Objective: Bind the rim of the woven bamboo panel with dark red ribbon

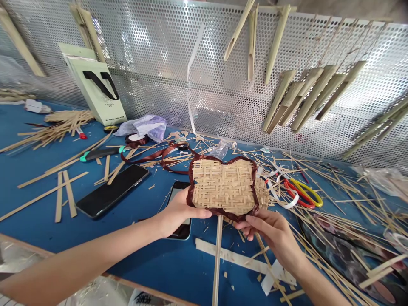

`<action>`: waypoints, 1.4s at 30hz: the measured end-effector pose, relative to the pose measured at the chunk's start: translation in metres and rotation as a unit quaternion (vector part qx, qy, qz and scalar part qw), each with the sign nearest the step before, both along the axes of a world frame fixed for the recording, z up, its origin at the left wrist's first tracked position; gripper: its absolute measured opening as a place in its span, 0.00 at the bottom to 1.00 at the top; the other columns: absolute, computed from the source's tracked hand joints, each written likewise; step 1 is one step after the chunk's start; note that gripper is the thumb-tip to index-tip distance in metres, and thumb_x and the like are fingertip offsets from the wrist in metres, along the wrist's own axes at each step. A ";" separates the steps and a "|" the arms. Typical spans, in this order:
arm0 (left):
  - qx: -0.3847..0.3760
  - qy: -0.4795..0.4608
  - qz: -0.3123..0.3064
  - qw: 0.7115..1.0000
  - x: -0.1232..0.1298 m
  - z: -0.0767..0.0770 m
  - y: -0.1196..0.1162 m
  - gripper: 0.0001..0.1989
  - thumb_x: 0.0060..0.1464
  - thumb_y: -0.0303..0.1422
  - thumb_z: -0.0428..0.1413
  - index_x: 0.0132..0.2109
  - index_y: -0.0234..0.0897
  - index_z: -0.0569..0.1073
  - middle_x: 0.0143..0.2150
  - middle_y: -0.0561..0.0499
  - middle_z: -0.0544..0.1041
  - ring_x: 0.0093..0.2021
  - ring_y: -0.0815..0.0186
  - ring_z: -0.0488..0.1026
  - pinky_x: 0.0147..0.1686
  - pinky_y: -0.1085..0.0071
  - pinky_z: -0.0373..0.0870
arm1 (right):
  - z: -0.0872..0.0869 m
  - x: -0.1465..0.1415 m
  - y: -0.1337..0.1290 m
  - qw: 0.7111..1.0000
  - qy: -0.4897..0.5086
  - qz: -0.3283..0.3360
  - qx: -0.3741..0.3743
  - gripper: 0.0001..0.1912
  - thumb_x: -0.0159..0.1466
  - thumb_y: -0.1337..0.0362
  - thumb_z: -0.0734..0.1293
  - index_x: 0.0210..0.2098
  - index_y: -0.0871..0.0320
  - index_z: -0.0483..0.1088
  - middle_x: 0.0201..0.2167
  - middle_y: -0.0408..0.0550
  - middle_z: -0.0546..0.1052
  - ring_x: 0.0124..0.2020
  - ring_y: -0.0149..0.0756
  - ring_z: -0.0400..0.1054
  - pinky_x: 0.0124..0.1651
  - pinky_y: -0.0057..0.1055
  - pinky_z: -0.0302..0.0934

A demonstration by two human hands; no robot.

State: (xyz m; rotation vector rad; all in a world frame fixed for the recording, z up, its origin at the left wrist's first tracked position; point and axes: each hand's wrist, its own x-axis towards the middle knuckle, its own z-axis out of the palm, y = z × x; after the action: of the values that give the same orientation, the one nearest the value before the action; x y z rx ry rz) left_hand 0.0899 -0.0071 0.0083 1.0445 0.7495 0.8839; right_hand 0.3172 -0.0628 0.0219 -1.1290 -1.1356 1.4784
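Head view: left grip point(178, 212) holds fan point(225, 187), right grip point(267, 233) pinches its edge; handle point(217, 259) cut off below, phone point(184, 230) partly behind left grip, bag point(95, 89) contents hidden

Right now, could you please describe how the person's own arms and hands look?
The left hand and right hand are ungloved. The left forearm and right forearm show no sleeve, watch, bracelet or cable. No ring is visible either, though parts of both hands are hidden.
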 end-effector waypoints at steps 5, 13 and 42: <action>0.013 -0.004 -0.011 1.000 0.000 0.002 -0.001 0.33 0.37 0.22 0.66 0.52 0.35 0.66 0.54 0.42 0.72 0.55 0.52 0.67 0.54 0.57 0.64 | -0.004 -0.002 0.000 1.000 -0.017 -0.012 0.008 0.16 0.57 0.56 0.70 0.27 0.66 0.73 0.28 0.57 0.76 0.22 0.31 0.67 0.26 0.25 0.64; 0.015 -0.019 -0.010 1.000 0.000 0.001 0.000 0.32 0.37 0.22 0.66 0.52 0.35 0.67 0.53 0.43 0.72 0.55 0.52 0.67 0.54 0.57 0.63 | -0.001 -0.003 -0.002 1.000 0.019 -0.011 0.004 0.16 0.59 0.57 0.68 0.25 0.66 0.73 0.28 0.58 0.76 0.22 0.32 0.67 0.26 0.26 0.63; 0.022 -0.012 -0.026 0.999 0.000 0.003 -0.002 0.32 0.38 0.22 0.65 0.52 0.36 0.67 0.54 0.43 0.72 0.55 0.52 0.67 0.54 0.57 0.64 | -0.016 0.000 -0.003 0.997 -0.048 -0.011 0.064 0.17 0.62 0.56 0.65 0.26 0.65 0.72 0.25 0.55 0.76 0.21 0.30 0.67 0.23 0.21 0.62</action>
State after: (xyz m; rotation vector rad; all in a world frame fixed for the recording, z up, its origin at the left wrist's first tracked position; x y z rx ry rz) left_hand 0.0898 -0.0087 0.0112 1.0865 0.6826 0.8704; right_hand 0.3174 -0.0654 0.0059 -1.1304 -1.2623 1.3265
